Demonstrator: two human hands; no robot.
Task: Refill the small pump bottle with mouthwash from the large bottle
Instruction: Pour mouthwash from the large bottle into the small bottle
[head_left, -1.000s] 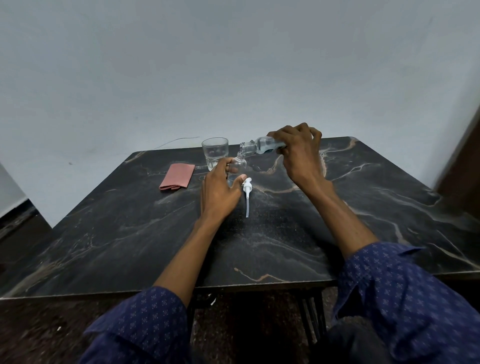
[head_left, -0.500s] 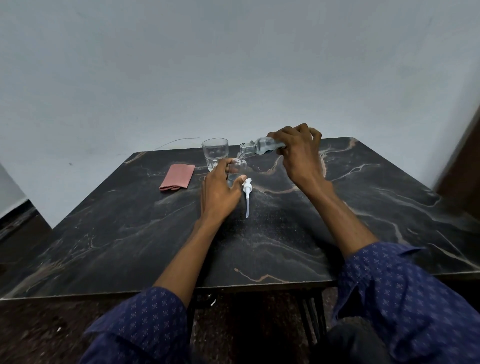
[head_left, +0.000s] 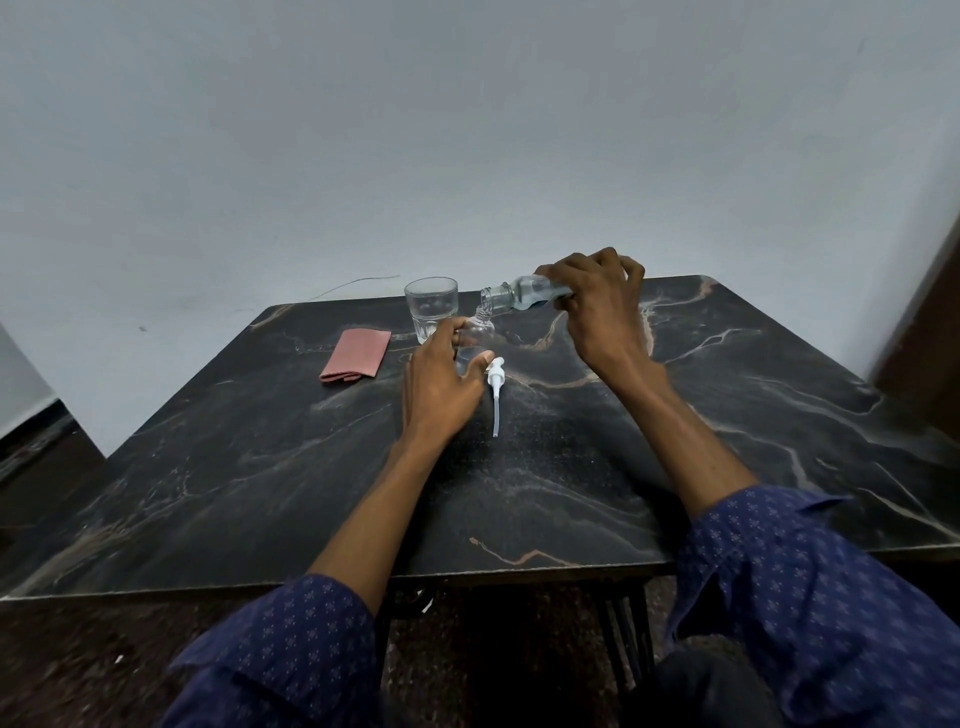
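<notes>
The left hand (head_left: 439, 382) reaches forward across the dark marbled desk (head_left: 571, 467), forearm bare to a rolled blue patterned sleeve (head_left: 291, 654), wrist low near the surface. Its grip curls around the small pump bottle (head_left: 475, 335), a clear little bottle standing upright on the desk, thumb on the near right side and fingers wrapping the left, so most of the lower body is hidden behind the hand. The bottle's neck stands bare and open.

The right hand (head_left: 597, 306) comes in from the right, wrist raised and bent, knuckles up, fingers arched over the top of the large bottle (head_left: 519, 293). Its grip is closed on the bottle's body, holding it tipped nearly level, with the open mouth pointing left and down, right above the small bottle's neck. Clear liquid shows inside the large bottle; whether a stream is falling I cannot tell.

The white pump head (head_left: 496, 382) with its long tube lies flat on the desk just right of the left thumb, tube pointing toward the person. A clear drinking glass (head_left: 431, 309) stands just behind the left hand's fingers, and a folded pink cloth (head_left: 356, 356) lies farther left.
</notes>
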